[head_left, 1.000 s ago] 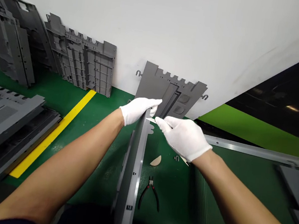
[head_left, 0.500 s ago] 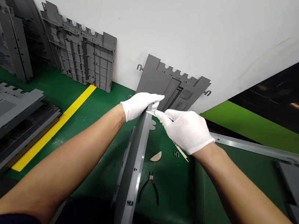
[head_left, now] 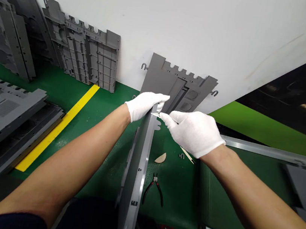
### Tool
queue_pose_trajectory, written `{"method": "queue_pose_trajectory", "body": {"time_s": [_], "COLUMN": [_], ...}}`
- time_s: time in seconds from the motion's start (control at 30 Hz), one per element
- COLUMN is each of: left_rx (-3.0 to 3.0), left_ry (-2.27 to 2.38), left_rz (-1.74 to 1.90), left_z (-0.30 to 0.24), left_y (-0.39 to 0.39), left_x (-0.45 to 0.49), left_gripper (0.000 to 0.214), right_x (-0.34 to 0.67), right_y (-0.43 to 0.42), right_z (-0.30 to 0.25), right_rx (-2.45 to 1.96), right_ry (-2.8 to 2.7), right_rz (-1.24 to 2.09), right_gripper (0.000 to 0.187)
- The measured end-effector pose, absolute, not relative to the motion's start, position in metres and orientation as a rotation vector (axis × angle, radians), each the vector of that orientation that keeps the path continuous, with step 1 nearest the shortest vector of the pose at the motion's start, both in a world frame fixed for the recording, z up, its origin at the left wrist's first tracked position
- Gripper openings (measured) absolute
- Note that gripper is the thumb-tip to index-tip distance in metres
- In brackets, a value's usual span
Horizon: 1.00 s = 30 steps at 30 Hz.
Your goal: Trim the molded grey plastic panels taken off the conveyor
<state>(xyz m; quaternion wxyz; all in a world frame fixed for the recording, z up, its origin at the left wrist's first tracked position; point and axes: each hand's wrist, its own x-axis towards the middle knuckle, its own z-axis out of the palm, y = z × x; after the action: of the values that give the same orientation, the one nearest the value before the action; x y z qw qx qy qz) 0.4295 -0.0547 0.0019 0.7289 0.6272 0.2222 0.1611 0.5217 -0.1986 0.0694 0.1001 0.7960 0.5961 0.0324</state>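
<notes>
Pliers [head_left: 154, 189] + beige offcut [head_left: 160, 157] on green floor at 6 o'clock, just R of panel. Stacked panels [head_left: 1, 116] at 9, more leaning on wall [head_left: 79, 53] at 11. L hand [head_left: 145, 106] clamped on top edge of grey panel [head_left: 136, 165]; R hand [head_left: 191, 133] closed on knife [head_left: 187, 155], blade at panel edge. Panel stands on edge, long axis 6–12 o'clock, top end between hands.

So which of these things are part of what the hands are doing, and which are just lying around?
Being used:
left hand, gripping the gray panel
right hand, holding the thin knife

Just lying about:
pliers
beige scrap
small hook
stacked panels
panels leaning on the wall
</notes>
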Motion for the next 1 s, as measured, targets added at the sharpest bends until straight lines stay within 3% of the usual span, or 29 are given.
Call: {"method": "queue_pose_trajectory", "body": {"time_s": [0.77, 1.0], "left_rx": [1.264, 1.303], "left_ry": [0.445, 0.460], "left_rz": [0.322, 0.326], "left_z": [-0.004, -0.001], "left_y": [-0.052, -0.054], "left_x": [0.429, 0.428], "left_gripper": [0.043, 0.044], "right_x": [0.521, 0.538], "right_y": [-0.204, -0.198], "right_z": [0.067, 0.064], "right_rx": [2.332, 2.391], "right_ry": [1.814, 1.954], "right_rz": [0.107, -0.172], "right_gripper": [0.070, 0.066]}}
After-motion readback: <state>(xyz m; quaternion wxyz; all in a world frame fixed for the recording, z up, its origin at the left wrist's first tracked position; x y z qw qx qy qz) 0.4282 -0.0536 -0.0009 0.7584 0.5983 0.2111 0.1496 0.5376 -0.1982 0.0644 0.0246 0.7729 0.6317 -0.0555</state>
